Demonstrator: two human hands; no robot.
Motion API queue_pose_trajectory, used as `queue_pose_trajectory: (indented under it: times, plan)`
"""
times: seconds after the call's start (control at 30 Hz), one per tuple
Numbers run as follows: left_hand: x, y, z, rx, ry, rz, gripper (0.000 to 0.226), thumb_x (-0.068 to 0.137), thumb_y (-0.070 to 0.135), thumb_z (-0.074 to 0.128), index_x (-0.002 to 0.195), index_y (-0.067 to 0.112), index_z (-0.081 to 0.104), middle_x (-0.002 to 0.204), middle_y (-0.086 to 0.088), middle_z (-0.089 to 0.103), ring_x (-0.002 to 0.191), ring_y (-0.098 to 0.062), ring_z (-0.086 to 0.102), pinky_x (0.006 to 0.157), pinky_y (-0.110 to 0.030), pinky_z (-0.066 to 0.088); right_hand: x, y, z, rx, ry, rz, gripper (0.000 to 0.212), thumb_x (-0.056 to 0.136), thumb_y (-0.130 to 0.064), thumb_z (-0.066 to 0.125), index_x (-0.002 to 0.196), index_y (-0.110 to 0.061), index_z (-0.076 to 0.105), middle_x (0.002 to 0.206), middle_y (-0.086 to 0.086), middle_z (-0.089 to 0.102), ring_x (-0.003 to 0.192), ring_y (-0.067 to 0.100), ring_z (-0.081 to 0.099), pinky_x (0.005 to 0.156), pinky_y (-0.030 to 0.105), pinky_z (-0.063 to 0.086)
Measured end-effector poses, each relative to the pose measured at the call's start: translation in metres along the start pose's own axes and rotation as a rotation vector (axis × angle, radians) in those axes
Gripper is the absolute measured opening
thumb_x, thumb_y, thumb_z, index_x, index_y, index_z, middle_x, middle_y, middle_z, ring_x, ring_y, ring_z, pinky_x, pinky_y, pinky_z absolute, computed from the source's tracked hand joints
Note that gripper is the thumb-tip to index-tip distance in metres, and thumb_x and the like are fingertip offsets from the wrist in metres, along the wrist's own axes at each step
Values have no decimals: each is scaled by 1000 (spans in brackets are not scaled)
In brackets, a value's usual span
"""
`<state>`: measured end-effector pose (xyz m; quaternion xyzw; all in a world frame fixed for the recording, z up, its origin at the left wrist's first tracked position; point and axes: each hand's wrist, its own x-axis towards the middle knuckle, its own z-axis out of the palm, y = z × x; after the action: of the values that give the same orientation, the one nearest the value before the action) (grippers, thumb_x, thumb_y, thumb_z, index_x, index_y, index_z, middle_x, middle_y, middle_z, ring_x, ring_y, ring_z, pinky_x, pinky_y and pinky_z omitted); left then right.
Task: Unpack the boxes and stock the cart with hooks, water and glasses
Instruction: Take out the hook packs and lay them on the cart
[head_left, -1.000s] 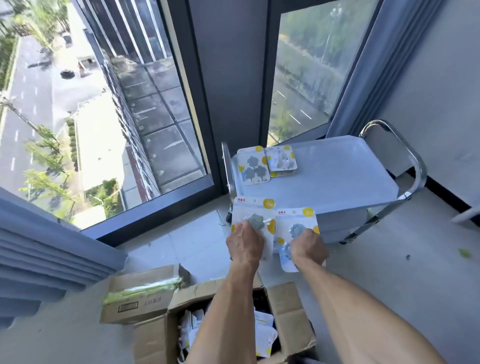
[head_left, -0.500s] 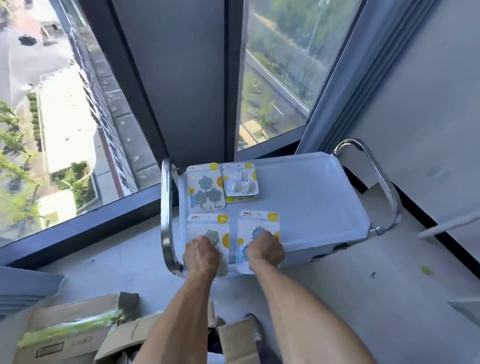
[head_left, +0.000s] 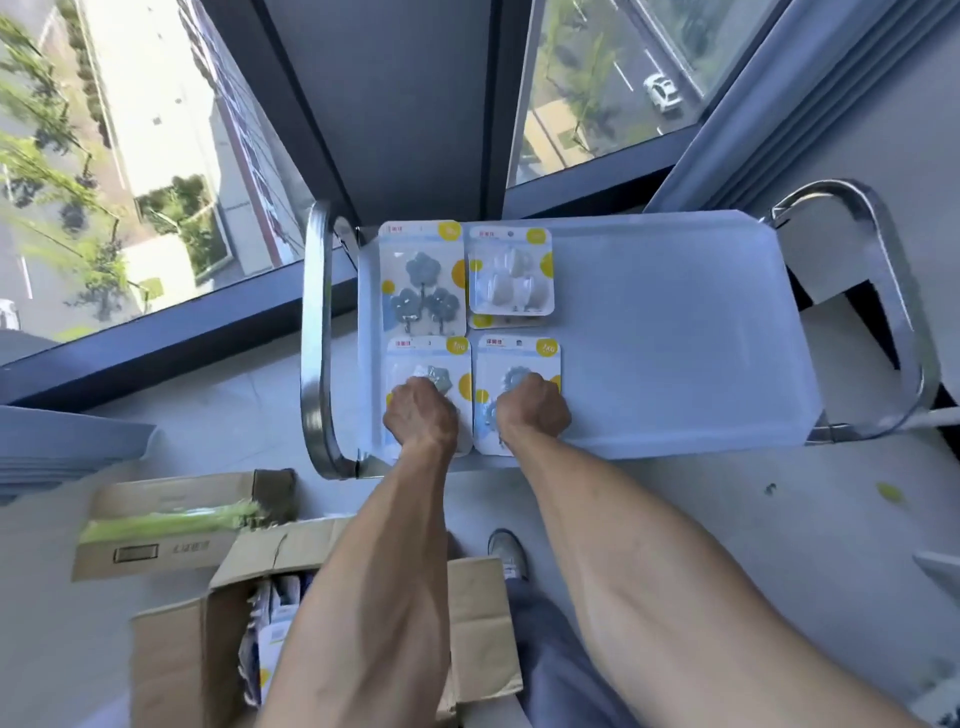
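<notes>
A pale cart tray (head_left: 675, 338) with chrome handles stands by the window. Two hook packs lie at its far left: one with blue flower hooks (head_left: 422, 280), one with clear hooks (head_left: 511, 275). My left hand (head_left: 421, 418) grips a third hook pack (head_left: 428, 358) that lies on the tray's near left. My right hand (head_left: 532, 410) grips a fourth hook pack (head_left: 519, 364) beside it, also flat on the tray. Both hands have curled fingers over the packs' lower halves.
An open cardboard box (head_left: 208, 660) with more packs sits on the floor below my arms. A second box (head_left: 171, 525) with green contents lies to its left. Curtains hang at left (head_left: 57, 447) and upper right (head_left: 769, 104). My shoe (head_left: 506, 553) shows near the cart.
Both hands carried the two packs from above the floor onto the tray's near left part and set them down side by side. The view tilted toward the cart.
</notes>
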<state>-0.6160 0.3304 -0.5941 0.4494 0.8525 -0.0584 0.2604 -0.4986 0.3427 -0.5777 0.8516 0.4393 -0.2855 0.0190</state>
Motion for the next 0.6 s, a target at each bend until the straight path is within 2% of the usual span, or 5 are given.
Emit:
queue_pose_trajectory:
  times: [0.1,0.2,0.27,0.4,0.6]
  plan:
    - [-3,-3,4,-18,24,-10,20,93,14,51,110,7,60,111,-15,64,101,-32,64,69,-34,40,-3,2,6,3,19,8,28,86,-19,59,114,-15,61,114,7,66,106,28,64,81,35,50]
    - [-14,-8,2,-45,72,27,20,96,21,46,108,8,55,107,-14,63,97,-34,64,68,-36,37,-15,7,7,-1,64,-11,37,89,-19,55,124,-12,45,117,12,62,108,33,62,82,39,48]
    - [-23,-13,-4,-23,124,76,19,96,22,45,109,9,52,105,-13,62,91,-34,63,64,-36,35,-25,11,7,-1,89,-36,40,91,-21,54,128,-11,42,121,14,60,110,34,60,84,41,48]
    - [-44,-36,-11,-5,211,184,12,96,19,44,103,12,51,97,-11,62,71,-31,54,59,-35,30,-54,17,10,-11,123,-93,39,94,-24,53,129,-10,44,126,15,56,114,33,57,88,41,47]
    - [-97,-111,-10,-20,181,301,14,94,17,43,102,13,54,96,-12,67,86,-35,64,64,-34,36,-137,35,43,98,60,-44,30,90,-17,54,118,-8,58,119,15,62,110,35,60,86,38,49]
